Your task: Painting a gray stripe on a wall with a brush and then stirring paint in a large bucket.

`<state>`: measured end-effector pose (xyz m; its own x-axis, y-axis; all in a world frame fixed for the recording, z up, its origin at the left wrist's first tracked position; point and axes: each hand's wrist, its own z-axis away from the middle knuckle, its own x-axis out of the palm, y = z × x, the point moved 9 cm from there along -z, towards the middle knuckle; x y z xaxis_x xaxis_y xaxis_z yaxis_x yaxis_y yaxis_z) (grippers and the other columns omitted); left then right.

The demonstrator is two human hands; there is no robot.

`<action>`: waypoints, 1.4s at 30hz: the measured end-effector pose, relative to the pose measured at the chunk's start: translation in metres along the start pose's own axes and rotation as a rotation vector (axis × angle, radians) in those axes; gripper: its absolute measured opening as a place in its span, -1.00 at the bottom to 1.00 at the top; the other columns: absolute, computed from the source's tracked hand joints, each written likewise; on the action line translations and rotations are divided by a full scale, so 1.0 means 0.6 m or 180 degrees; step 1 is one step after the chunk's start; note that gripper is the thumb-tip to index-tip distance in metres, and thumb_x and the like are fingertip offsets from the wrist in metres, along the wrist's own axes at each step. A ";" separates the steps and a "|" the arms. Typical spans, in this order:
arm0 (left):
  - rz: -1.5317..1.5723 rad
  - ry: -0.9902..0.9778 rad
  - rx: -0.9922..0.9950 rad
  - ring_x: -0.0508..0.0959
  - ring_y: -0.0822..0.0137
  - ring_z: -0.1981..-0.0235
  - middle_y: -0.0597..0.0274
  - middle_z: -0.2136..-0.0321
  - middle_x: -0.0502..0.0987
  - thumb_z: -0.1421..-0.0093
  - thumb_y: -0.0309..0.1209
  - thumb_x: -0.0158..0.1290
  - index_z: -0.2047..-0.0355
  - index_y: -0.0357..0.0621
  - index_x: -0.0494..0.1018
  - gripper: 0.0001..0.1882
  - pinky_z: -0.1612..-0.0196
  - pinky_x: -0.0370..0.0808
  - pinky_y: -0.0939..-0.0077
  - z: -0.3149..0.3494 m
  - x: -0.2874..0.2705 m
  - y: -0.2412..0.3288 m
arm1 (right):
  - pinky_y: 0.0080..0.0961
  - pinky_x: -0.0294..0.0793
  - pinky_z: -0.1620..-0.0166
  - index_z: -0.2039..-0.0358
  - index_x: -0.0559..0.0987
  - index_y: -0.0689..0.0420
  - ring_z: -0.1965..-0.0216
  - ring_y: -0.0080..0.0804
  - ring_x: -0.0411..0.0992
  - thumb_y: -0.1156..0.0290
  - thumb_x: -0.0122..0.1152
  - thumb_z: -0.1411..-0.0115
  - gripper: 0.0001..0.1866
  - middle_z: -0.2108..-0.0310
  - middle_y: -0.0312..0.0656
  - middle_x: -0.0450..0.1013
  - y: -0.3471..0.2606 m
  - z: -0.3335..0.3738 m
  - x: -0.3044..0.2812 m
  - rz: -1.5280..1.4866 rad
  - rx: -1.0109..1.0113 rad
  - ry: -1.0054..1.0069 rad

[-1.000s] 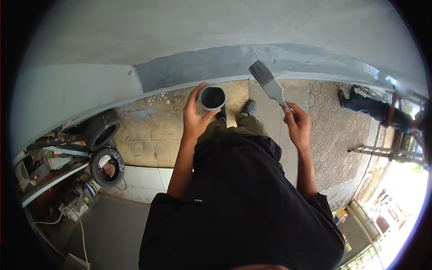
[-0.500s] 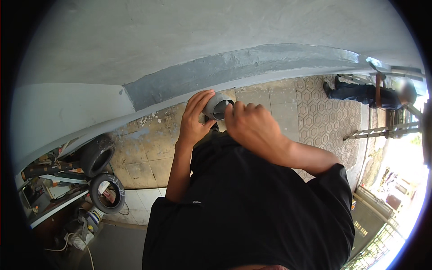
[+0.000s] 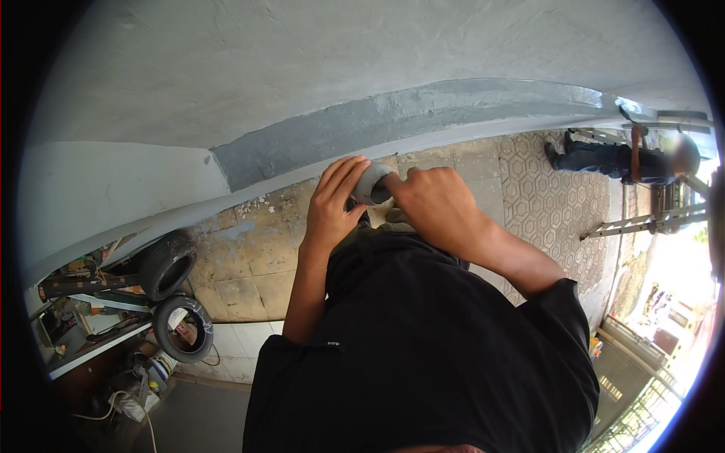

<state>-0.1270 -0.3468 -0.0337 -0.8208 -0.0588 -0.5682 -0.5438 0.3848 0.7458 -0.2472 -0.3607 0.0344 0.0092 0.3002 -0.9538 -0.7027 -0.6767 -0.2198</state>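
A small grey rounded container [image 3: 365, 183] is tilted in front of my body, its dark mouth turned to the right. My left hand [image 3: 331, 204] is closed around its left side, with fingers over the top and the thumb below. At the opening is my right hand [image 3: 438, 202], its fingers curled and one finger reaching inside the rim. Whatever those fingers pinch, if anything, is hidden by the hand and the rim. What the container holds cannot be made out.
A grey plastered wall [image 3: 362, 60] rises close ahead, with a darker band low down. Two tires [image 3: 183, 328] and clutter lie at lower left. At far right, a person [image 3: 634, 160] in dark clothes stands near a ladder [image 3: 642, 223]. Tiled floor [image 3: 249, 260] lies below.
My right fingers have moved from the container's rim into its mouth. The container has turned a little, and both hands have shifted slightly right in the picture.
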 end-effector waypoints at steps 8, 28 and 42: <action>-0.0140 -0.0330 -0.0109 0.47 0.04 -0.27 0.16 -0.21 0.52 0.21 -0.59 0.46 -0.24 -0.11 0.46 -0.11 -0.27 0.49 0.15 -0.003 0.024 -0.016 | -0.14 0.54 0.37 0.27 0.69 0.27 0.43 0.03 0.60 0.43 0.35 -0.17 -0.82 0.50 0.02 0.61 0.101 0.040 -0.009 -0.0919 0.0137 0.0386; -0.0098 0.0573 -0.1034 0.56 -0.05 -0.16 -0.05 -0.15 0.55 0.10 -0.46 0.53 -0.25 -0.16 0.46 -0.15 -0.18 0.51 0.10 0.042 -0.027 -0.152 | -0.30 0.51 0.33 0.10 0.71 0.23 0.42 -0.22 0.57 0.32 0.28 -0.31 -0.73 0.43 -0.08 0.61 0.534 0.247 0.395 -0.2094 0.3084 0.1568; -0.0296 0.0775 -0.1402 0.58 0.02 -0.17 -0.01 -0.15 0.58 0.11 -0.48 0.53 -0.26 -0.15 0.46 -0.14 -0.21 0.50 0.15 -0.017 0.086 -0.066 | 0.04 0.63 0.18 0.04 0.66 0.12 0.24 0.16 0.64 0.44 0.01 -0.36 -0.71 0.31 0.17 0.64 0.737 0.232 0.449 -0.0360 0.3253 0.0326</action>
<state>-0.1493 -0.3744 -0.0892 -0.7538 -0.3075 -0.5807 -0.5955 -0.0540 0.8016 -0.6546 -0.4856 -0.2912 0.1397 0.2354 -0.9618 -0.9625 0.2604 -0.0760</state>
